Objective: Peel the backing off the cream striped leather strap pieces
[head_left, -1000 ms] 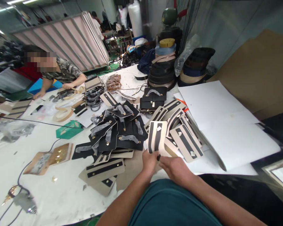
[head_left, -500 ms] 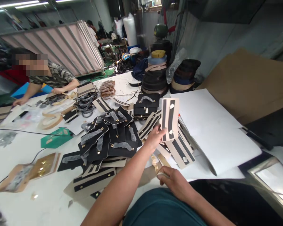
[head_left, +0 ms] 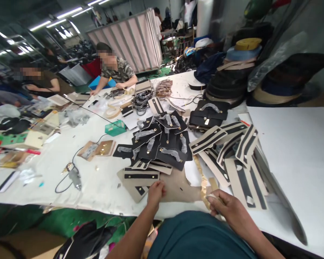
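My left hand point(head_left: 156, 191) is closed, fingers curled, at the right end of a beige panel with a black strip and brass studs point(head_left: 139, 176). Whether it grips anything is hidden. My right hand point(head_left: 223, 203) is closed over the near table edge, with a thin pale strip point(head_left: 212, 196) between thumb and fingers. Just left of it lies a crinkled tan tape strip point(head_left: 201, 174). Black bag flaps with plastic-wrapped handles point(head_left: 167, 142) are heaped ahead of my left hand. Beyond my right hand lie several striped beige panels point(head_left: 244, 178), one on top tilted.
A black handbag point(head_left: 209, 116) stands behind the heap. Stacked rolls of strap point(head_left: 228, 81) are at the back right, beside large white sheets point(head_left: 294, 151). On the left are a brown stud packet point(head_left: 105, 148), a corded tool point(head_left: 75, 179) and a green piece point(head_left: 115, 127). Co-workers point(head_left: 116, 68) sit across the table.
My left hand has let go of the striped panel, now on the right pile, and moved down and left to the beige panels. My right hand stays closed. The view has swung left.
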Demonstrator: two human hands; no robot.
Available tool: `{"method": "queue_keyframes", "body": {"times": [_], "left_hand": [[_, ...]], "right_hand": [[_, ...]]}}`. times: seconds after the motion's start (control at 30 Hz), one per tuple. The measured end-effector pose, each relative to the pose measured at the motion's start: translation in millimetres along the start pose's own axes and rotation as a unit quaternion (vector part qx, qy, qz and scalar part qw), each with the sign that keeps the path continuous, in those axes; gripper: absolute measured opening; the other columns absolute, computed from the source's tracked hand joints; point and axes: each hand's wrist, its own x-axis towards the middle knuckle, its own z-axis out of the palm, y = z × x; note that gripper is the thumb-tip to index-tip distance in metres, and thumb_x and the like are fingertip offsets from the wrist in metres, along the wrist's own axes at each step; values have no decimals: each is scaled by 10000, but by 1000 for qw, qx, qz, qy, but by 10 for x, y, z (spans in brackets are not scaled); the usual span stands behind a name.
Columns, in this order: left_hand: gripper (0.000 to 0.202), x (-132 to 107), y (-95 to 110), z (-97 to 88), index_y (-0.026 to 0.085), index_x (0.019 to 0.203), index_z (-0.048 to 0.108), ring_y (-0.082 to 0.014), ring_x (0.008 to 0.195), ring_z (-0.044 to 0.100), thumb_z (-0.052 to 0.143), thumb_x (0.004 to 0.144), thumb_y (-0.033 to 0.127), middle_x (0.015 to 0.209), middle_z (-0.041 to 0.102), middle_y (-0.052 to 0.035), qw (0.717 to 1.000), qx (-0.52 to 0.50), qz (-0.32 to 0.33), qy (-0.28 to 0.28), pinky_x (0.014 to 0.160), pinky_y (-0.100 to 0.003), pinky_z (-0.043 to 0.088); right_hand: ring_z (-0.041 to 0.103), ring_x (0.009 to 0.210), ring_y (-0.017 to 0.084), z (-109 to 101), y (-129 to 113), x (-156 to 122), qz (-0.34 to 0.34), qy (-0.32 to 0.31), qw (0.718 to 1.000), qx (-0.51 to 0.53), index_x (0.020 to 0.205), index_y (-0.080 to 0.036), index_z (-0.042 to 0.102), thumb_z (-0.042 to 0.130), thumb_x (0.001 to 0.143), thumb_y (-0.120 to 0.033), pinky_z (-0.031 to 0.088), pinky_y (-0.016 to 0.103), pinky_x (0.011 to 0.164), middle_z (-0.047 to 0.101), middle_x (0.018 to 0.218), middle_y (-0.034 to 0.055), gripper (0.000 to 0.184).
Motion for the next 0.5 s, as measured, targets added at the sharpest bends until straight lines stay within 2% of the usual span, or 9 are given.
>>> {"method": "queue_keyframes", "body": {"times": [0.1, 0.2, 0.3, 0.37, 0.43, 0.5], "left_hand": [[291, 44, -117, -280, 136, 867, 683, -112, 534, 601, 805, 760, 378, 742, 664, -24, 997, -42, -19, 69, 496, -231, 516], [307, 180, -35, -387, 136, 905, 671, -120, 610, 646, 779, 829, 413, 855, 690, -62, 991, -92, -19, 94, 548, -238, 560], [347, 390, 234, -404, 142, 960, 643, -165, 704, 710, 706, 907, 479, 955, 705, -103, 975, -209, -33, 71, 628, -305, 620], [351, 554, 458, -384, 151, 960, 622, -200, 739, 732, 669, 934, 498, 930, 700, -100, 959, -276, -40, 53, 678, -372, 647], [300, 711, 659, -345, 163, 957, 613, -197, 716, 732, 689, 932, 452, 869, 687, -69, 952, -295, -44, 69, 704, -392, 656], [218, 831, 801, -297, 167, 967, 608, -169, 659, 712, 725, 917, 344, 826, 674, -42, 951, -287, -51, 99, 694, -372, 655]], "right_hand": [[618, 740, 202, 31, -31, 56, -5, 8, 997, -72, 729, -223, 625, 551, 924, -661, 443, 287, 739, 686, 726, 2, 485], [626, 761, 211, 57, -55, 107, -1, 10, 995, -101, 748, -227, 651, 561, 912, -676, 438, 283, 720, 705, 759, 8, 487], [655, 772, 219, 101, -105, 145, 1, 27, 997, -69, 780, -223, 653, 583, 919, -641, 455, 287, 733, 725, 751, 14, 445], [664, 720, 211, 134, -142, 168, 0, 35, 999, -23, 910, -221, 672, 632, 897, -614, 477, 293, 720, 718, 739, 5, 395], [664, 661, 196, 158, -176, 187, -4, 37, 999, 25, 1106, -215, 660, 676, 872, -588, 500, 299, 699, 718, 787, 0, 440], [659, 636, 186, 168, -209, 193, -10, 38, 998, 51, 1168, -208, 649, 690, 865, -575, 508, 303, 687, 714, 821, 4, 478]]}}
